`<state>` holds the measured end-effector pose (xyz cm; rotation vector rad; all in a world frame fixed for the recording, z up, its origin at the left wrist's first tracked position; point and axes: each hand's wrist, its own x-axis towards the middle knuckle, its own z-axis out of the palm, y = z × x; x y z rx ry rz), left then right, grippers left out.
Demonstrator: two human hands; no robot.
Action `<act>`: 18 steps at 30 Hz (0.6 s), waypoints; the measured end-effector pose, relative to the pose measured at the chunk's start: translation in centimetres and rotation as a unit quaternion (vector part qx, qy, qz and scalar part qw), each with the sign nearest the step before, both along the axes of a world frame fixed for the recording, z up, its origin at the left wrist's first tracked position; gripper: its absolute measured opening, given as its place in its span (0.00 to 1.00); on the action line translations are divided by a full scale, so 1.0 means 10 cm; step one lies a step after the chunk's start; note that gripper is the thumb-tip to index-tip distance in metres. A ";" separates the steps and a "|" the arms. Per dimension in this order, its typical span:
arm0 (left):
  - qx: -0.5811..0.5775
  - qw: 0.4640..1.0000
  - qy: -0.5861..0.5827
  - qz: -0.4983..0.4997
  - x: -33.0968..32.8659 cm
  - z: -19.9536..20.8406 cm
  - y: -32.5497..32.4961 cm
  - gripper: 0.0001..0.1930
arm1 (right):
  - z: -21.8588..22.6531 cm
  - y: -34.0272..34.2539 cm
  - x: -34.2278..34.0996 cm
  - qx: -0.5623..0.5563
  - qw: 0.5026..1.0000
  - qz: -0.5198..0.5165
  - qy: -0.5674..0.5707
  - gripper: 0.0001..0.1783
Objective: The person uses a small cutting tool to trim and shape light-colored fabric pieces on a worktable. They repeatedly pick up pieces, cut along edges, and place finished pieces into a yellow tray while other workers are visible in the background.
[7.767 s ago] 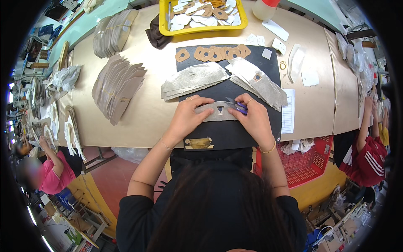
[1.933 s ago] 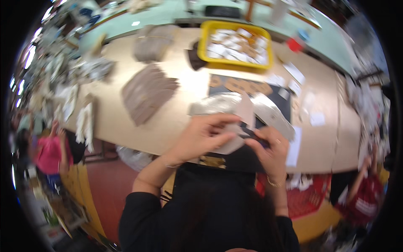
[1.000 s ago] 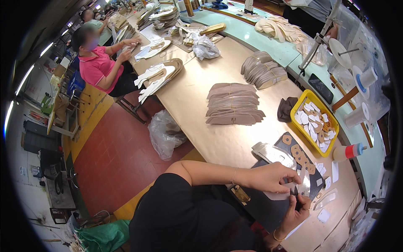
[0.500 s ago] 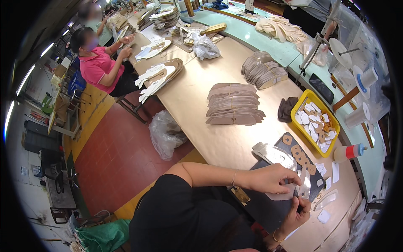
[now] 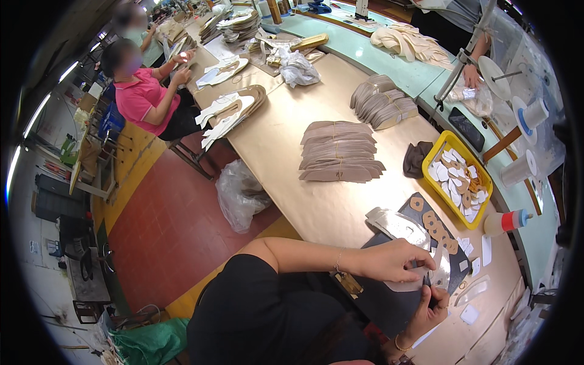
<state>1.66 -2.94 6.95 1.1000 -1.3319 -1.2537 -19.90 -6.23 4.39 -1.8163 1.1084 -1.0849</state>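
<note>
In the head view, at four o'clock from the centre, a pale grey piece (image 5: 404, 285) is being steadied above a black mat (image 5: 382, 310) by the left hand (image 5: 398, 261). Its thumb is being laid along the piece and its fingers are being curved apart from the thumb; whether a true pinch is being made cannot be told. By the right hand (image 5: 430, 307), just beyond at about five o'clock from the left, a dark pointed tool (image 5: 426, 280) is being pinched close to its tip, presumably so that fine control is being given. The hands are being kept close together, apparently so that the piece is being stopped from slipping. Tan ring pieces (image 5: 434, 226) are being kept in a row at one o'clock from the piece, probably for easy reach, and a yellow tray (image 5: 446, 198) is being kept farther along that line. At eleven o'clock, brown panels (image 5: 337, 155) are being held in bundles by bands, likely to keep them in order.

The tool's handles are being covered by the right fingers, the silvery stack (image 5: 398, 224) is being partly hidden by the left hand, and the right forearm is being mostly blocked by the body.
</note>
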 end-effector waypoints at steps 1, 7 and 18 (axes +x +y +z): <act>0.007 1.000 0.002 -0.003 0.00 0.00 0.00 0.18 | 0.00 0.00 0.00 -0.006 1.000 -0.002 0.000 0.11; 0.020 1.000 -0.007 -0.015 -0.01 0.03 0.00 0.18 | -0.02 0.01 -0.04 0.034 0.999 -0.001 -0.042 0.11; 0.043 0.999 0.004 -0.014 -0.04 0.05 0.01 0.19 | -0.10 0.01 -0.10 0.024 0.997 -0.027 -0.065 0.12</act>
